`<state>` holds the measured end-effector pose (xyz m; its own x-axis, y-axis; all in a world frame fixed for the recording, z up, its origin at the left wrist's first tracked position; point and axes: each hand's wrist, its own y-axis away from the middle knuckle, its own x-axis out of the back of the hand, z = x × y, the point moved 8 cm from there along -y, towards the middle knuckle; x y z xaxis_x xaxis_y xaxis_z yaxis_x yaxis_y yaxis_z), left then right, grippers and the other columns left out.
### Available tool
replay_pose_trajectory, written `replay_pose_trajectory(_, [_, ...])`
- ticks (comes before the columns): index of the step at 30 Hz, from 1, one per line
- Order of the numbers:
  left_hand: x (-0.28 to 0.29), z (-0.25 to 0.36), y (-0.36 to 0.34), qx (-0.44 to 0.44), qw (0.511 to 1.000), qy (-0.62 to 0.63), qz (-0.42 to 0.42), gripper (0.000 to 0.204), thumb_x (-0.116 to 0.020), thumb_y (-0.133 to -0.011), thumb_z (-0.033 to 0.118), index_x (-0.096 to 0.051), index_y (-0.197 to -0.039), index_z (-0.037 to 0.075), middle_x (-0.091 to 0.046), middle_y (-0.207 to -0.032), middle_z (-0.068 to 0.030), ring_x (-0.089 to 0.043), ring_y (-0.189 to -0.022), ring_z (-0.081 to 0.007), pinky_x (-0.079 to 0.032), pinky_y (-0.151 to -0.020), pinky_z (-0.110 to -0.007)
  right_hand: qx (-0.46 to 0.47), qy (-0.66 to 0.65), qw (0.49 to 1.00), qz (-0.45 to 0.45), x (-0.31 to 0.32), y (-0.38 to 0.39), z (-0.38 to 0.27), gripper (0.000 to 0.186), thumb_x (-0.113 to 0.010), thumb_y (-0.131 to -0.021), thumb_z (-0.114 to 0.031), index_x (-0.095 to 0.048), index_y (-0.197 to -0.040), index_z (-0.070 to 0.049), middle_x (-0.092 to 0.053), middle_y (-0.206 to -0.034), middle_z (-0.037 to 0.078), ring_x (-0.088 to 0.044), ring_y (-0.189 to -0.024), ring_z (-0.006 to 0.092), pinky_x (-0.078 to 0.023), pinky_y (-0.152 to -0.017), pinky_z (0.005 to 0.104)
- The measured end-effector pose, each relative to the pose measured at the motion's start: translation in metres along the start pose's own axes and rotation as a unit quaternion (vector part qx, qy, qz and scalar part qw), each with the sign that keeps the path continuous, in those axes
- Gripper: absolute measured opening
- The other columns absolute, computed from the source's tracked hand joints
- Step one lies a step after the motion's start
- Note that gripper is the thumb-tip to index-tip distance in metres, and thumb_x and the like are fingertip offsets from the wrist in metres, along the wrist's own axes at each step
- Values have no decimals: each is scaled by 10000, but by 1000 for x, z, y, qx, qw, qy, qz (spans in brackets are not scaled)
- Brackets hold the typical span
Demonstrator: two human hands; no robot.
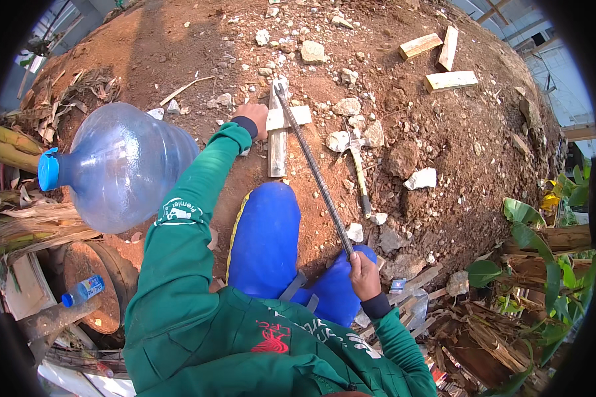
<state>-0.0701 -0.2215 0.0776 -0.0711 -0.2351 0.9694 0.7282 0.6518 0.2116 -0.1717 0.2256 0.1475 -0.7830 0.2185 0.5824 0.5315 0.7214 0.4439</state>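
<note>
My right hand (364, 272) grips the near end of a long ribbed steel bar (314, 171). The bar runs up and left over the red dirt. Its far tip rests on two pale wooden boards laid in a cross (278, 135). My left hand (253, 118), in a green sleeve, presses on the left end of the cross's short board. A hammer (356, 162) with a yellowish handle lies on the dirt just right of the bar. My knee in blue trousers (266, 231) sits below the boards.
A large clear blue water jug (122, 165) lies on its side at left. A small bottle (83, 290) rests on a round rusty lid. Loose wood blocks (444, 56) lie at upper right. Stones scatter over the dirt mound; green plants (543, 258) and wood scraps at right.
</note>
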Motion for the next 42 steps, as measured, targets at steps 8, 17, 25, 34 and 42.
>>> replay_pose_trajectory(8, [-10, -25, 0, 41, 999, -8, -11, 462, -822, -659, 327, -664, -974, 29, -717, -969, -199, -702, -935, -373, -568, -842, -463, 38, -4, 999, 14, -8, -2, 4, 353, -469, -1072, -275, -601, -897, 1, -504, -641, 175, -508, -595, 318, -415, -566, 422])
replay_pose_trajectory(17, [-14, -19, 3, 43, 999, -2, -29, 494, -826, -662, 331, -654, -1007, 23, -717, -963, -211, -701, -935, -384, -565, -844, -467, 31, -1, 999, 14, -21, -3, 34, 350, -464, -1065, -317, -617, -939, -29, -586, -673, 227, -623, -714, 481, -452, -599, 519])
replay_pose_trajectory(25, [-19, -30, 12, 52, 999, -13, 6, 501, -809, -655, 325, -635, -1009, 16, -716, -960, -208, -705, -920, -379, -572, -830, -462, 41, 77, 996, 35, -46, -29, 81, 346, -425, -1062, -375, -555, -930, -82, -623, -699, 265, -607, -698, 514, -435, -611, 635])
replay_pose_trajectory(34, [-31, -32, 4, 66, 997, -17, -38, 502, -808, -665, 324, -647, -1021, 7, -716, -976, -201, -703, -944, -369, -569, -847, -456, 64, 123, 990, 14, -55, -66, 117, 298, -440, -1053, -355, -549, -982, -88, -630, -720, 278, -611, -720, 518, -465, -644, 615])
replay_pose_trajectory(42, [-31, -44, 15, 99, 995, 31, -11, 690, -835, -658, 383, -606, -1185, 2, -716, -1015, -224, -697, -974, -376, -558, -866, -446, 111, 135, 983, 62, -31, -109, 127, 349, -438, -1046, -393, -566, -936, -88, -648, -791, 244, -623, -783, 488, -471, -682, 582])
